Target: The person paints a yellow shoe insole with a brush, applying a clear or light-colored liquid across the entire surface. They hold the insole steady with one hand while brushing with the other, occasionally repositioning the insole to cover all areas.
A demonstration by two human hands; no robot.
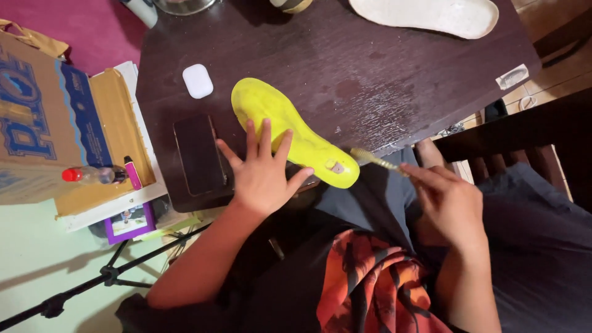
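Fingers (266, 137) of the left hand (262, 179) spread apart, pressing flat on the yellow insole (290, 126) at the dark desk (394, 74) edge. At three o'clock, the right hand (447, 203) pinches a small brush (377, 161) beside the insole's heel.

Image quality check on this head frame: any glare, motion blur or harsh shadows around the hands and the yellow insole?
Head view: the yellow insole is sharp and evenly lit, as is the left hand pressing it; the right hand and its brush are slightly motion-smeared; a dull sheen streaks the dark table near its edge; the phone shows no glare; shadows are soft.
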